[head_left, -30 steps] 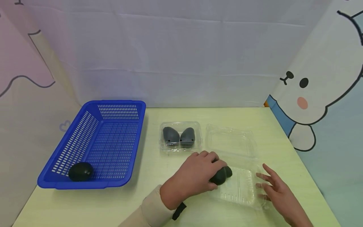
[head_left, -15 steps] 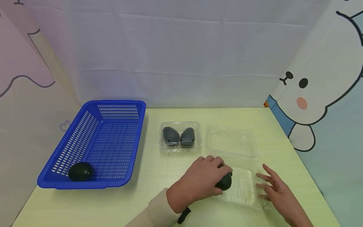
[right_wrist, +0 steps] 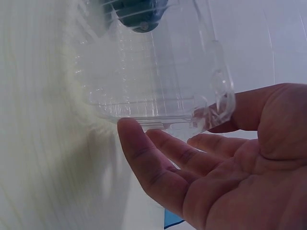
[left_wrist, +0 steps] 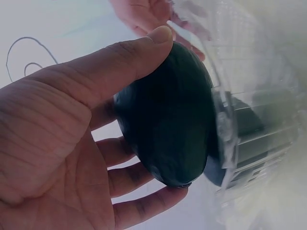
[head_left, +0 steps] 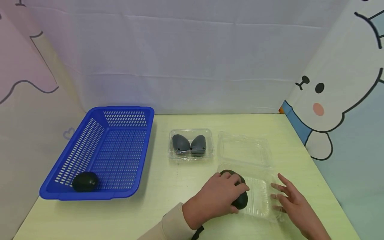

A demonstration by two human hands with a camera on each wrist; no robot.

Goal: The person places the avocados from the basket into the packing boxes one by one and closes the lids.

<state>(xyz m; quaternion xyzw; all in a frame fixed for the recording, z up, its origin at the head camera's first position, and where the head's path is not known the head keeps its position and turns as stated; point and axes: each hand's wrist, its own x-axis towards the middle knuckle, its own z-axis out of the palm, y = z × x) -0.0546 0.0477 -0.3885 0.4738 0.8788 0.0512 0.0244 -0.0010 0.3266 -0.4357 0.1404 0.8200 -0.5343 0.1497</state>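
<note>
My left hand grips a dark green avocado between thumb and fingers, over the left end of an open clear plastic clamshell box. Behind it, a second dark avocado shows through the clear wall in the wrist views. At the box's right end is my right hand, its fingers spread and lightly bent against the edge. The right wrist view has the thumb by the box's corner and the fingertips along the end wall. The box's lid lies folded back, away from me.
A blue perforated basket stands at the left with one dark avocado in its near corner. Behind my left hand, a closed clear box holds two dark fruits. A printed cloth hangs at the table's far edge.
My left hand has shifted right and toward me with the avocado, over the box. The second avocado now shows beyond my fingers. My right hand has stayed put.
</note>
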